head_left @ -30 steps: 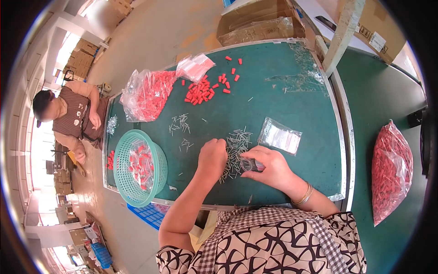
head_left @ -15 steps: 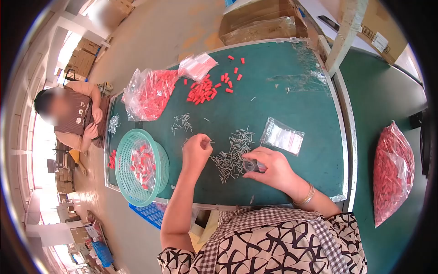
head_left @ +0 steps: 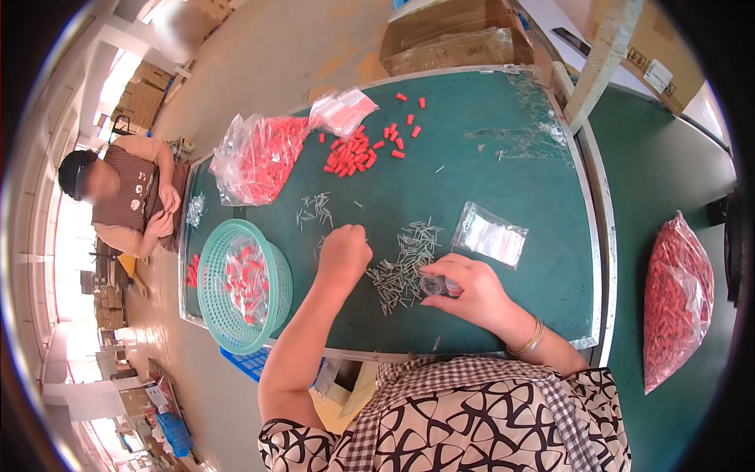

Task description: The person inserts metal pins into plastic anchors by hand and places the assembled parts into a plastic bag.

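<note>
My left hand (head_left: 344, 256) is closed above the green tabletop, just left of a pile of thin metal pins (head_left: 419, 247). Its fingertips are turned away, so what they pinch, if anything, is hidden. On the pile's right side, my right hand (head_left: 478, 293) grips a small clear plastic bag (head_left: 434, 286) between thumb and fingers. Something reddish shows in the bag near the palm. Beyond my left hand lies a smaller scatter of metal pins (head_left: 314, 209). A stack of flat clear bags (head_left: 489, 235) rests beyond my right hand.
Red plastic plugs (head_left: 351, 155) lie loose beside a large open bag of them (head_left: 263, 161) and more small bags (head_left: 343, 112). A teal basket (head_left: 275, 295) holds filled bags at left. Another full red bag (head_left: 676, 303) lies at right. A co-worker (head_left: 134, 197) sits across the left edge.
My left hand has turned over slightly and shifted a little right, hiding its fingertips, while its elbow has swung outward. My right hand still grips the small bag in nearly the same place.
</note>
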Motion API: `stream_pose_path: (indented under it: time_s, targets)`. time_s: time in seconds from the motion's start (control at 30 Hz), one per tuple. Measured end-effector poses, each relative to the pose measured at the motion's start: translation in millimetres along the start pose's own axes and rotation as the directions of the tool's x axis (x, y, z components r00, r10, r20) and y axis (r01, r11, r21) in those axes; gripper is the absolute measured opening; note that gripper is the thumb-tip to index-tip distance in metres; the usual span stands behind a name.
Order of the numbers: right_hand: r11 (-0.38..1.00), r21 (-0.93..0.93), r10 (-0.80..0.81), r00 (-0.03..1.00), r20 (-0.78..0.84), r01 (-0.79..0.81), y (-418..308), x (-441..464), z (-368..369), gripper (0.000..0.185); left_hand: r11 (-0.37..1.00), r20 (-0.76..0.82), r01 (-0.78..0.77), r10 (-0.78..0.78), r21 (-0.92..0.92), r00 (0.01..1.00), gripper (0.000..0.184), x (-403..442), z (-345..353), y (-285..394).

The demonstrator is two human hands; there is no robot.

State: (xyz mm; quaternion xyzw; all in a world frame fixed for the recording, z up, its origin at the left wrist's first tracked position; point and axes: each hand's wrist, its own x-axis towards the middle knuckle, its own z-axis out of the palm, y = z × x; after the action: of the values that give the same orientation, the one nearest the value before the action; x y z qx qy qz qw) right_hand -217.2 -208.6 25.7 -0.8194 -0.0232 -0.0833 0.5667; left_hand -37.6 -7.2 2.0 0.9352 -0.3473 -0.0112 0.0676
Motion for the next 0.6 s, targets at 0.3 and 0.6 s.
stream_pose_path:
  time_s: [0.3, 0.6]
  targets:
    - [1.0, 0.001, 0.004, 1.0, 0.016, -0.004, 0.3, 0.3, -0.5, 0.043, 0.573, 0.252, 0.407, -0.332, -0.711, 0.909, 0.011, -8.7, -10.5, -17.3]
    - [0.989, 0.084, 0.121, 0.993, 0.003, -0.12, 3.4, 2.4, 0.8, 0.042, 0.306, 0.287, 0.298, -0.083, -0.904, 0.954, 0.007, -34.4, -35.5, 51.9]
